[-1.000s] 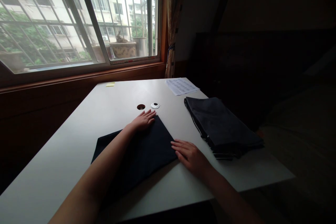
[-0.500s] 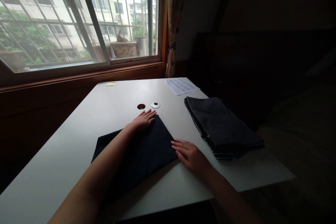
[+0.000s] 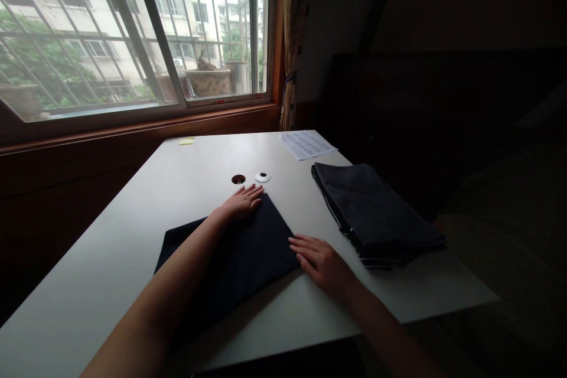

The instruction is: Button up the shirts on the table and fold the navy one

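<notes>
No displacement is showing over the last second: both hands are keeping their positions and the cloth [image 3: 257, 260] is lying where it was, which is suggesting a steadying or flattening hold. The cloth is resting on the near half of the table [image 3: 110, 248], between the hands and under the left forearm. The left hand [image 3: 243, 203] is lying palm down on its far edge, fingers extended and slightly parted. The right hand [image 3: 323, 264] is touching the right corner with outstretched fingers, gripping nothing visibly.

Materials: the cloth is presenting as dark navy, matte and angular, its near edge waving slightly. The table is showing smooth white, reflecting window light. Rightward, a stack [image 3: 372, 207] of charcoal fabric is exposing layered, pale-lined edges.
</notes>
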Demonstrator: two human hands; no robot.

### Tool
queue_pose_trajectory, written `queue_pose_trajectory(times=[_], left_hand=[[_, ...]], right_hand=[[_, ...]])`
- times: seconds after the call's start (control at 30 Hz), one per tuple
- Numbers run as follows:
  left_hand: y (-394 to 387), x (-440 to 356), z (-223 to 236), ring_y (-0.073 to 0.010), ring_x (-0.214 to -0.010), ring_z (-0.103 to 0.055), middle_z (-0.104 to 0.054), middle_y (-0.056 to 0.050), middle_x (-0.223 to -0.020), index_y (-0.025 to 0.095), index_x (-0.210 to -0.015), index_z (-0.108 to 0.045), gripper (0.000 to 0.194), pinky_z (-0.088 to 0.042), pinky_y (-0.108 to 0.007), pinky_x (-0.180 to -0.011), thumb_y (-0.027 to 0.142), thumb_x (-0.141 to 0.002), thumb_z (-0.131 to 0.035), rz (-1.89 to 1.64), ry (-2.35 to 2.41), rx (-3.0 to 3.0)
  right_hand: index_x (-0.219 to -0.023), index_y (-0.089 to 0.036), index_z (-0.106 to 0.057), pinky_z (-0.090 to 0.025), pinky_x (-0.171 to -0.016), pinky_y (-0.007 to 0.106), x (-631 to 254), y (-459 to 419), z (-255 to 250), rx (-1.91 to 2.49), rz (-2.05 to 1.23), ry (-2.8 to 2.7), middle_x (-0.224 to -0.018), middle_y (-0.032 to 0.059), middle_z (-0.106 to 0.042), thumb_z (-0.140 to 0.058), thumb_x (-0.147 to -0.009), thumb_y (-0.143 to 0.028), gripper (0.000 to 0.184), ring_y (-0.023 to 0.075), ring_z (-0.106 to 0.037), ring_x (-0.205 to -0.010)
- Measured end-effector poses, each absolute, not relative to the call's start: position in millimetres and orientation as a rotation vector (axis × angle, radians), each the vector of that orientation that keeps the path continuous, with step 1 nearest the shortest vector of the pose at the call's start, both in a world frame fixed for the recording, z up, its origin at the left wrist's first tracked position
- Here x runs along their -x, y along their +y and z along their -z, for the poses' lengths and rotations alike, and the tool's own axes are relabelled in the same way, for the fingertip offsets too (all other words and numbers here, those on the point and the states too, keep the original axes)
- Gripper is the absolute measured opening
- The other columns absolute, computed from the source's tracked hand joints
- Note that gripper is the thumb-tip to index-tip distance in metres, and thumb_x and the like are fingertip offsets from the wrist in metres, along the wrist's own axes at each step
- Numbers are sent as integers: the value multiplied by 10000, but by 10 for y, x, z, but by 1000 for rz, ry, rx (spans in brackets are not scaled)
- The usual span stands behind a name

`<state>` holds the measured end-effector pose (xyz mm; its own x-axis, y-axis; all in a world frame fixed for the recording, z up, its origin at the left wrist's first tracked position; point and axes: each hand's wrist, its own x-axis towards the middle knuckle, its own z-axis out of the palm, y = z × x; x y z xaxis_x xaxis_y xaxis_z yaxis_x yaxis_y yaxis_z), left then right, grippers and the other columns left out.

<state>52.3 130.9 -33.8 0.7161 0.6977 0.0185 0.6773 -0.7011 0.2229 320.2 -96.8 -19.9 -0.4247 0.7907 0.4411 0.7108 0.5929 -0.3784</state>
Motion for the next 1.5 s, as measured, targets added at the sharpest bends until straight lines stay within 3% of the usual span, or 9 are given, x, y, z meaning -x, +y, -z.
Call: queue_pose_trajectory(times=[0.33, 0.53, 0.7, 0.87, 1.03, 1.2, 1.37, 1.5], left_hand=[[1303, -526, 336, -243, -1512, -187, -282, -41, -1615, 247, -1525, -358, 588, -82, -444, -1234, 529, -1022, -246, -254, 1078, -2690], [1253, -379, 251, -257, -1450, -338, -427, -115, -1542, 153, -1440, -491, 612, -228, -415, -1207, 539, -1006, -297, -377, 1091, -2641], [1126, 17, 71, -292, -1308, -489, -572, -132, -1397, 194, -1346, -593, 590, -356, -439, -1124, 597, -948, -429, -385, 1117, -2570], [891, 541, -219, -239, -969, -654, -665, -112, -1171, 215, -1296, -627, 587, -512, -357, -892, 629, -902, -490, -269, 1136, -2407], [615, 929, -507, -259, -1053, -623, -665, -80, -1190, 249, -1307, -603, 639, -492, -325, -887, 628, -794, -643, -54, 1235, -1992], [374, 1049, -645, -277, -1036, -610, -675, -75, -1150, 234, -1182, -661, 571, -485, -316, -832, 591, -738, -707, 30, 1302, -1837], [140, 991, -609, -242, -920, -607, -672, -60, -1028, 187, -1029, -679, 514, -473, -291, -735, 595, -719, -722, -16, 1253, -1647], [-91, 837, -539, -213, -834, -637, -680, -50, -931, 163, -1014, -679, 502, -503, -299, -722, 560, -716, -753, -27, 1118, -1404]], right_hand=[[-1244, -257, -672, -487, -1044, 467, -3214, -967, 202, 1189, -182, -2251, -1302, 56, -665, -509, -949, -171, 348, 248, -578, -1262], [-1274, -247, -640, -468, -1035, 476, -3231, -982, 211, 1187, -119, -2317, -1331, 62, -644, -598, -943, -274, 334, 269, -526, -1296], [-1243, -228, -641, -446, -1004, 477, -3209, -1008, 163, 1040, -35, -2398, -1306, 76, -651, -669, -907, -348, 357, 292, -506, -1266], [-1192, -227, -660, -446, -887, 424, -3172, -1037, 74, 1037, 109, -2456, -1090, 75, -693, -659, -910, -264, 285, 244, -581, -1004], [-1112, -214, -678, -407, -814, 381, -3153, -1012, -15, 1017, 291, -2575, -919, 53, -662, -578, -938, -163, 207, 211, -563, -878], [-1037, -204, -679, -376, -773, 352, -3205, -852, -51, 1025, 374, -2717, -833, 39, -632, -544, -930, -105, 199, 203, -555, -827], [-939, -197, -682, -360, -758, 334, -3334, -440, -99, 1233, 368, -2740, -850, 49, -660, -560, -908, -118, 149, 201, -583, -831], [-881, -189, -693, -378, -805, 319, -3353, -15, -185, 1582, 149, -2591, -909, 79, -694, -569, -890, -149, 131, 212, -614, -884]])
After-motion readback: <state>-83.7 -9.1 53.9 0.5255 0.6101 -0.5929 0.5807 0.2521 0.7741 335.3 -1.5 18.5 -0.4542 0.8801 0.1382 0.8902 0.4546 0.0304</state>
